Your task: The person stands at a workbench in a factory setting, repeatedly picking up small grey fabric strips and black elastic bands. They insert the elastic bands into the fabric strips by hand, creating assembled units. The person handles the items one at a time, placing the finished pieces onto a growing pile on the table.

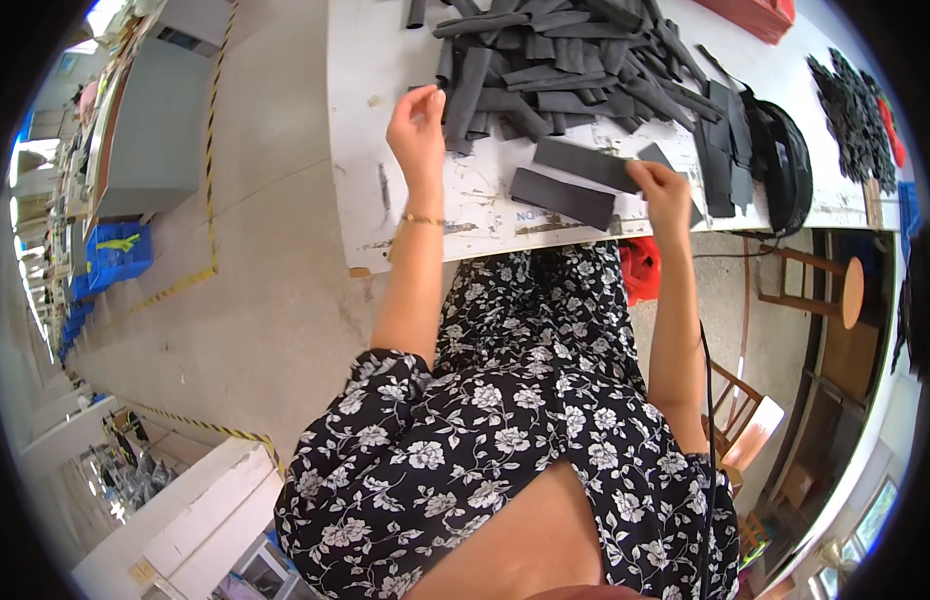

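Observation:
My right hand (665, 195) pinches the right end of a flat dark grey strip (583, 164), which lies slantwise over the table near its front edge. A second dark strip (563, 198) lies just in front of it, and part of another shows behind my right hand. At the left edge of a heap of dark grey strips (565, 75), many of them curled or folded, is my left hand (417, 125). Its thumb and fingertips are drawn together, closed. Whether they grip anything small is too hard to make out.
The white, scuffed table (370, 200) carries a black bag (783, 165) beside stacked dark strips (723, 145) on the right. Farther right is another dark heap (853, 120). A red bag (640, 270) hangs below the front edge; wooden chairs (745, 415) stand at right.

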A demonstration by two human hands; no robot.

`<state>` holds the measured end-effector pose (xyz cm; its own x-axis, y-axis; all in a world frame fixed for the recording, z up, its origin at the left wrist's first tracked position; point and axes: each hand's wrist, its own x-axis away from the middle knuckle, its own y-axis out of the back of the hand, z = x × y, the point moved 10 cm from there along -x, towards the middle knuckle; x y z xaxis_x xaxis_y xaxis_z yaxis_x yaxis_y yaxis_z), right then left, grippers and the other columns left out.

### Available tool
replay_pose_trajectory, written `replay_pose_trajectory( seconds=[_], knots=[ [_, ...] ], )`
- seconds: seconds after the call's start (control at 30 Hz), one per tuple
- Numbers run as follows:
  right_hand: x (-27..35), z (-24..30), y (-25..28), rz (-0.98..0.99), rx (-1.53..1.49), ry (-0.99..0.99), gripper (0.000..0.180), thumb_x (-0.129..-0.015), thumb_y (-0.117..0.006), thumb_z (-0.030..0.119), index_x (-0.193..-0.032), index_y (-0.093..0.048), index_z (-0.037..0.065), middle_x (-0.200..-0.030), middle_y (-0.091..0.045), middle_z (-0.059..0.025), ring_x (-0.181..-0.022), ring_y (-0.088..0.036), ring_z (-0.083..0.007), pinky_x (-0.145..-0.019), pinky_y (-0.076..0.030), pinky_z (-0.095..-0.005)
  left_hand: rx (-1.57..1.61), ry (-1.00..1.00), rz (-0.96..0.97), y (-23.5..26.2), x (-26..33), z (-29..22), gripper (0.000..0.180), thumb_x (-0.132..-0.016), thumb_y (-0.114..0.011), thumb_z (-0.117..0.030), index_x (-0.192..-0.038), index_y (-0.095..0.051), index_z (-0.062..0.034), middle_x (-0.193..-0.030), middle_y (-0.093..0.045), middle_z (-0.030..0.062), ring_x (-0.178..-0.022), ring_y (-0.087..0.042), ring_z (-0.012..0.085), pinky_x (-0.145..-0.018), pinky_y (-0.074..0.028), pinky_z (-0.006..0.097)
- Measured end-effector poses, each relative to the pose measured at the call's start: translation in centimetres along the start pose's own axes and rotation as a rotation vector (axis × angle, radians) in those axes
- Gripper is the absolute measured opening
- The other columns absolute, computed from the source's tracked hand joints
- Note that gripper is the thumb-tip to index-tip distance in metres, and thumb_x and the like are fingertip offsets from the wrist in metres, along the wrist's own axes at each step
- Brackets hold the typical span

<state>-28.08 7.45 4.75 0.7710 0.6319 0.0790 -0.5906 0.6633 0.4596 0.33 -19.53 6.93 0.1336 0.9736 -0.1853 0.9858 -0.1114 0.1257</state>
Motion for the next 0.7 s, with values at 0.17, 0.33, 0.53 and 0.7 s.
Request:
replay_pose_trajectory(
  seconds=[0.17,0.33,0.53,0.7],
  knots=[
    [0.8,1.0,1.6,-0.297,0.818,0.227,0.036,-0.083,-0.071,0.034,-0.107,-0.067,0.007,-0.109,-0.065,-0.0124,-0.103,-0.06,-0.034,-0.082,-0.049,-0.0435,-0.502,-0.176,0.142,-3.3,-2.0,2.0,0.029,-0.08,-0.078,-0.024,-0.096,-0.069,-0.002,-0.085,-0.069,0.0099,-0.072,-0.063,0.0186,-0.071,-0.051,0.03],
    [0.1,-1.5,1.6,-0.2,1.139,0.29,0.026,-0.085,-0.064,0.018,-0.104,-0.064,0.001,-0.106,-0.063,-0.0132,-0.099,-0.06,-0.0317,-0.081,-0.051,-0.0414,-0.135,0.013,0.139,-3.4,-2.6,4.3,0.025,-0.084,-0.072,-0.019,-0.094,-0.067,0.0026,-0.08,-0.068,0.0102,-0.07,-0.064,0.0194,-0.066,-0.05,0.031],
    [0.8,-1.6,-0.5,-0.069,1.254,0.423,0.01,-0.085,-0.055,0.006,-0.089,-0.062,0.0,-0.098,-0.062,-0.0167,-0.093,-0.06,-0.0318,-0.078,-0.052,-0.0401,0.48,0.431,0.188,-3.9,1.3,2.6,0.024,-0.101,-0.051,-0.021,-0.101,-0.053,0.0024,-0.078,-0.064,0.0125,-0.057,-0.057,0.017,-0.049,-0.046,0.028],
    [1.0,-0.7,1.7,-0.107,0.982,0.431,0.009,-0.087,-0.056,0.008,-0.084,-0.061,0.002,-0.093,-0.062,-0.0158,-0.088,-0.063,-0.0328,-0.074,-0.051,-0.0451,0.763,0.526,0.13,-3.7,2.3,3.4,0.034,-0.099,-0.057,-0.033,-0.095,-0.058,0.0004,-0.075,-0.064,0.0112,-0.056,-0.06,0.018,-0.05,-0.049,0.027]
  ],
)
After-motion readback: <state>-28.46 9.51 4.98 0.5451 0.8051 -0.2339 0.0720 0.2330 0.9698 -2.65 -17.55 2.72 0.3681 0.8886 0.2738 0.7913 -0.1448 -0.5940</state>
